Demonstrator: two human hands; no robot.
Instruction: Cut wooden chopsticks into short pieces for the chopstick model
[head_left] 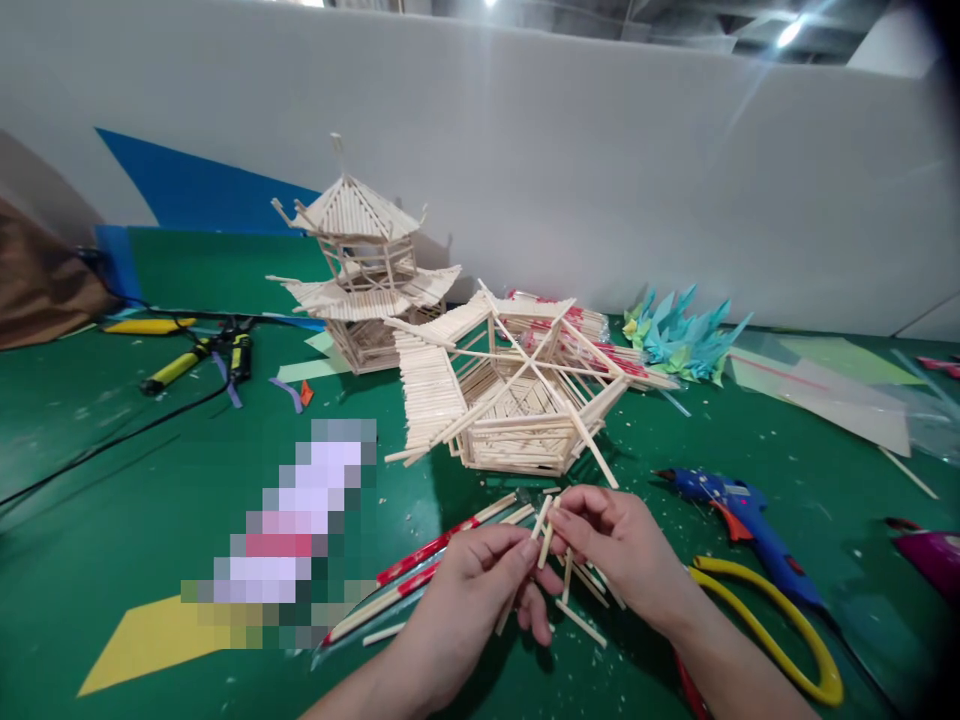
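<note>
Both of my hands are close together at the front of the green table. My left hand point(480, 580) is closed on a short piece of wooden stick point(541, 518), pinched between thumb and forefinger. In my right hand point(622, 545) another short stick piece point(548, 542) is pinched, right beside the first; whether the two touch I cannot tell. Several cut stick pieces point(581, 622) lie under and around my hands. To the left are chopsticks in red and clear wrappers point(420, 555). Just beyond my hands stands a partly roofed wooden stick frame point(517, 440), its left side covered with slats.
A taller stick pagoda point(360, 300) stands behind the frame. At right lie a blue glue gun point(765, 530) and a yellow-handled tool point(817, 640). Teal folded paper point(686, 335) sits at the back. Pliers point(240, 350) and a black cable point(112, 445) are at left.
</note>
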